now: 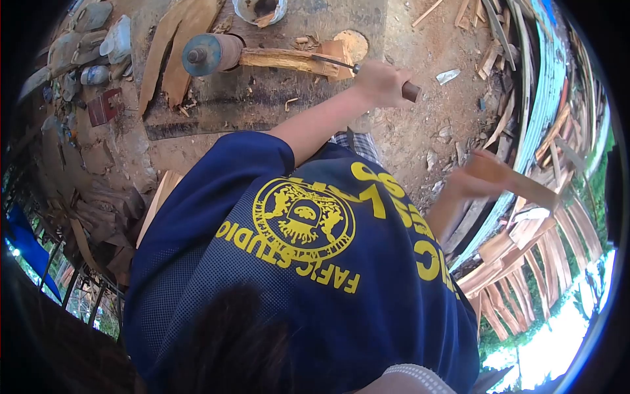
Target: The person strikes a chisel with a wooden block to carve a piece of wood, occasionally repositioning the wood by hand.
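My left hand [382,84] is wrapped round the wooden handle of a chisel [333,62]. Its thin dark shank points left over the end of a roughly cut wooden bar [282,59]. At its far end the bar meets a round block with a blue face [200,55], lying on a worn wooden board [249,98]. A pale wood block [338,51] lies under the chisel shank. Out to the right, my right hand [474,178] grips a long wooden tool [525,188], smeared by motion; I cannot tell its exact kind.
A white bucket [261,10] stands at the top of the board. Large bark-like wood slabs [176,52] lie on the left, with plastic containers [117,38] and a red box [105,107] beyond. Along the right run pale blue corrugated sheets [541,92] and wood strips [525,269].
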`<state>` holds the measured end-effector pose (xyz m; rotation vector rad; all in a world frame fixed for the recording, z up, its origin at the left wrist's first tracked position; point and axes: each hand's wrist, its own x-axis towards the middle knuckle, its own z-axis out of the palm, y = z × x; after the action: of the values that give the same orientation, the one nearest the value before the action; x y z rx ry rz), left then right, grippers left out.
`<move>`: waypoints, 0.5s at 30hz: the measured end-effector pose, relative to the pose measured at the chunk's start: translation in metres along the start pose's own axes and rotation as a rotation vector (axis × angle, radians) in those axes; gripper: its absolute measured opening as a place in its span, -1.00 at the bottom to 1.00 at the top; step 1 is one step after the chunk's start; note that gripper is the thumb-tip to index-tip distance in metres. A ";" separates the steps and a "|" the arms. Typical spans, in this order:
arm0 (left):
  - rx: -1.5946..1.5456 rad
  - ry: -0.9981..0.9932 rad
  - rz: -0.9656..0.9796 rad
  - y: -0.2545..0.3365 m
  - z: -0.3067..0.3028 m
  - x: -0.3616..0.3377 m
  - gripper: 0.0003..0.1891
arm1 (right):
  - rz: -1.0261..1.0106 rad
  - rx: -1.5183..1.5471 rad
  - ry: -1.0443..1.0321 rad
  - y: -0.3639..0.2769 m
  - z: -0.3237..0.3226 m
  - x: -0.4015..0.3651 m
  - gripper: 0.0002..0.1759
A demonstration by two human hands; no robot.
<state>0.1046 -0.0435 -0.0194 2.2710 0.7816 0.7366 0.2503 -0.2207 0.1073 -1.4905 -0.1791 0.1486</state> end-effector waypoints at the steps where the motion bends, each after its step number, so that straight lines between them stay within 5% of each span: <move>1: 0.004 0.002 -0.004 -0.003 0.003 -0.001 -0.61 | 0.163 -0.604 -0.337 0.014 0.025 -0.026 -0.53; 2: 0.034 -0.023 -0.014 -0.006 0.005 0.000 -0.60 | 0.319 -1.205 -0.674 0.022 0.047 -0.053 -0.55; 4: 0.058 -0.050 -0.024 -0.003 0.007 -0.002 -0.60 | 0.298 -0.537 -0.674 0.026 0.050 -0.065 -0.64; 6: 0.042 -0.017 0.003 -0.001 0.001 -0.002 -0.59 | 0.686 -0.364 -0.505 0.018 0.027 -0.033 -0.72; 12: 0.013 -0.042 -0.027 0.000 0.000 0.002 -0.58 | 0.474 0.021 -0.160 -0.073 0.033 0.011 -0.70; 14: 0.032 -0.037 -0.030 -0.001 0.003 0.002 -0.58 | 0.083 0.199 -0.645 0.026 -0.041 0.043 -0.63; 15: 0.048 -0.032 -0.027 -0.002 0.004 0.000 -0.58 | 0.090 0.200 -0.647 0.026 -0.035 0.032 -0.63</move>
<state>0.1065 -0.0440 -0.0232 2.3047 0.8216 0.6738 0.2891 -0.2458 0.0797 -1.2094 -0.5989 0.7026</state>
